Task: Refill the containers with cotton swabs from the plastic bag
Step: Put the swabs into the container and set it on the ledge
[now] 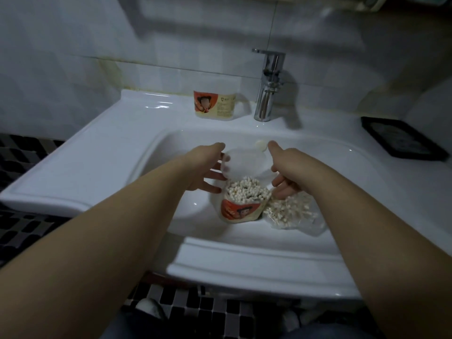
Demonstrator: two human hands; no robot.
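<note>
In the white ceramic sink basin [342, 155] sits the swab-filled orange-labelled plastic tub [241, 211], with the clear plastic bag [293, 216] touching its right. Your left hand [208, 174] grips the translucent lid [242, 162]; I can't tell what your right hand [288, 177] holds. The tub looks light and tippy, so steady its sides.

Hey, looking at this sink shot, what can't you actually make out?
Head view only:
- Back container: fill hidden by its label; print too small.
- Right hand: whether it grips the lid, hidden by its own fingers.
- Black tray: contents dark and blurred.
</note>
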